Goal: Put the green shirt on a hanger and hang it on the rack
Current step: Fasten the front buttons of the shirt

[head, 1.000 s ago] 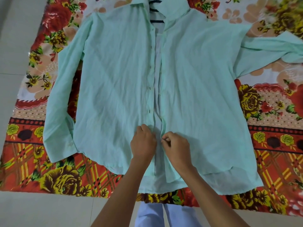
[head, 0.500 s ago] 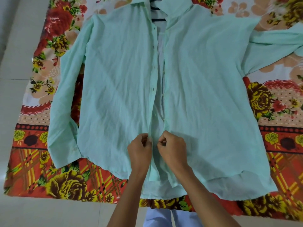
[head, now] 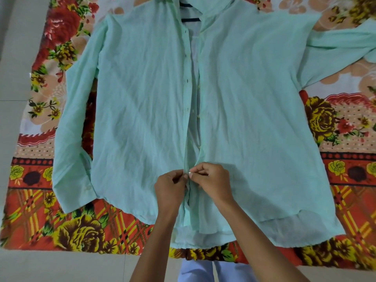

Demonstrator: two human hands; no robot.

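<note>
Shirt condition: the green shirt (head: 142, 110), pale mint and creased, lies front up on a floral blanket (head: 67, 231) spread over the floor. Its front is unbuttoned along most of the placket, and a dark hanger (head: 190, 19) shows inside the collar. One sleeve lies along the body; the other extends sideways. At the lower placket, the left hand (head: 169, 190) and right hand (head: 211, 184) pinch the two front edges together, fingers closed on the fabric.
</note>
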